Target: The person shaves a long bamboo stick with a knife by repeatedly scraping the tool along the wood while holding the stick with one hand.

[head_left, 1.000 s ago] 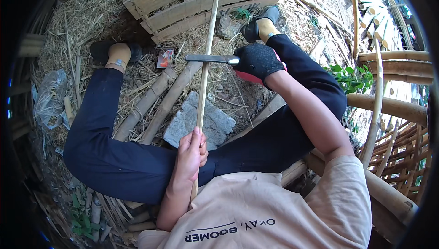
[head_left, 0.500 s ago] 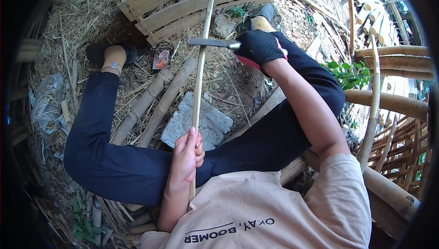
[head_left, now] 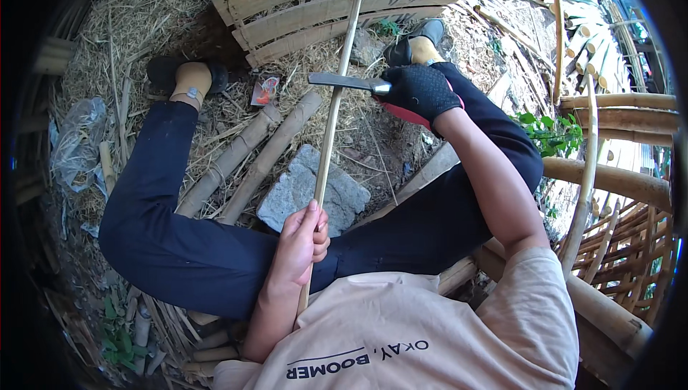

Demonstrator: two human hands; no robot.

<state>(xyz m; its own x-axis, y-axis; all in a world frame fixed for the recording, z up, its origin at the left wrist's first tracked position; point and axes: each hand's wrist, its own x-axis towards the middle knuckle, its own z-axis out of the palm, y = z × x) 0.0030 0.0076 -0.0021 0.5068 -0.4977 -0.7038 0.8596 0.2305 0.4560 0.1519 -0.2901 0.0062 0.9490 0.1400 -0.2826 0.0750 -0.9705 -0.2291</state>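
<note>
Gripping a long, thin, pale wooden strip (head_left: 328, 139) low down in the bare left hand (head_left: 304, 238); clasping a straight grey metal blade (head_left: 325, 79) by one end in the black-and-red gloved right hand (head_left: 419, 95). Holding the strip slantwise over a rough grey stone block (head_left: 288, 191) toward a slatted pale wooden crate (head_left: 287, 23), crossed by the blade.

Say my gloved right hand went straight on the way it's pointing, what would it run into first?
Probably the pale strip, which the knife in your right hand crosses; whether the hand would strike it or pass just above is unclear from this view.
</note>
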